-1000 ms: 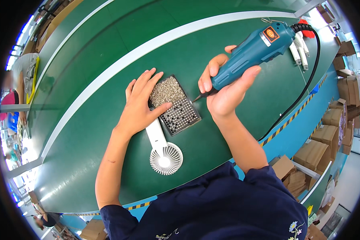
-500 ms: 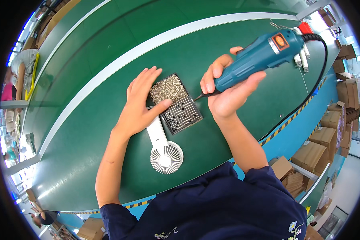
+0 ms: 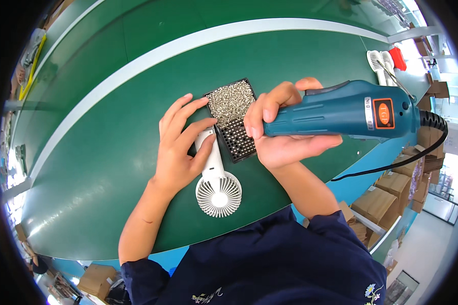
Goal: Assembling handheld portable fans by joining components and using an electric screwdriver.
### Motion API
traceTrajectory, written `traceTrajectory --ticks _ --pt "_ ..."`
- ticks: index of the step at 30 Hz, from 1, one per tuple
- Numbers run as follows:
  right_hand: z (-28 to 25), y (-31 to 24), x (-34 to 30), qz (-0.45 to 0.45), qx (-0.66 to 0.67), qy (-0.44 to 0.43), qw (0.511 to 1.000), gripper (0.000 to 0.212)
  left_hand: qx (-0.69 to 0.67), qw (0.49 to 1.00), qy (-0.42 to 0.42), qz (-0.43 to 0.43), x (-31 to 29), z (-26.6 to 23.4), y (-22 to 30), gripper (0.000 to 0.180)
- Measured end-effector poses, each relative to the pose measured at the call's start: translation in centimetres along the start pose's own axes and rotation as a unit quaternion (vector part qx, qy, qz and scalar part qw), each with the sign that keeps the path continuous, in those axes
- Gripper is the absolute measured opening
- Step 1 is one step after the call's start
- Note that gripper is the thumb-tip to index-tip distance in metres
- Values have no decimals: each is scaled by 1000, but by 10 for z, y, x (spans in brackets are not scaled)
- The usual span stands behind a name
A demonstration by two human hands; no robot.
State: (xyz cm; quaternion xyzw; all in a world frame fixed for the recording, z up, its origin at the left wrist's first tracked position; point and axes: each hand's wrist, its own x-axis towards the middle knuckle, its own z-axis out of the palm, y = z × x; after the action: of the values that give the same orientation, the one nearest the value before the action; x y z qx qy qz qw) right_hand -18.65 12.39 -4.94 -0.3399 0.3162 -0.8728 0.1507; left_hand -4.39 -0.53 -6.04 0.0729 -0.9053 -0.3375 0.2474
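Observation:
My right hand (image 3: 282, 122) is wrapped around a blue-green electric screwdriver (image 3: 336, 114), held nearly level above the table. Its tip is hidden behind my fingers. On the table lies a small white handheld fan (image 3: 219, 195), its round slatted head toward me. My left hand (image 3: 180, 142) has thumb and forefinger on the far end of the fan's handle, the other fingers stretched toward the tray. Right beside the handle is a black screw tray (image 3: 231, 104), heaped with loose small screws in its far part; the near part is a perforated plate with screws standing in many holes.
A black cable (image 3: 392, 165) trails from the screwdriver's rear on the right. More white fans (image 3: 379, 63) and a red object (image 3: 397, 59) sit at the table's far right. A white strip (image 3: 188, 44) crosses the green table (image 3: 107, 193). Cardboard boxes (image 3: 376, 203) stand beyond the right edge.
My left hand has shifted from over the tray's edge onto the fan's handle. The screwdriver has swung lower and closer to level, its tip now hidden.

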Motion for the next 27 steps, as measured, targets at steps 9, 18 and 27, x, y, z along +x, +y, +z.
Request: traceTrajectory --ticks 9,18,27 --pt "7 4 -1 45 -55 53 996 92 -12 1000 15 -1 -4 4 0 35" --pt "8 -2 -1 -14 48 10 999 88 -12 999 47 -7 -8 8 3 34" --pt "19 -15 -2 -1 64 77 995 77 -41 996 76 1 -4 20 17 29"
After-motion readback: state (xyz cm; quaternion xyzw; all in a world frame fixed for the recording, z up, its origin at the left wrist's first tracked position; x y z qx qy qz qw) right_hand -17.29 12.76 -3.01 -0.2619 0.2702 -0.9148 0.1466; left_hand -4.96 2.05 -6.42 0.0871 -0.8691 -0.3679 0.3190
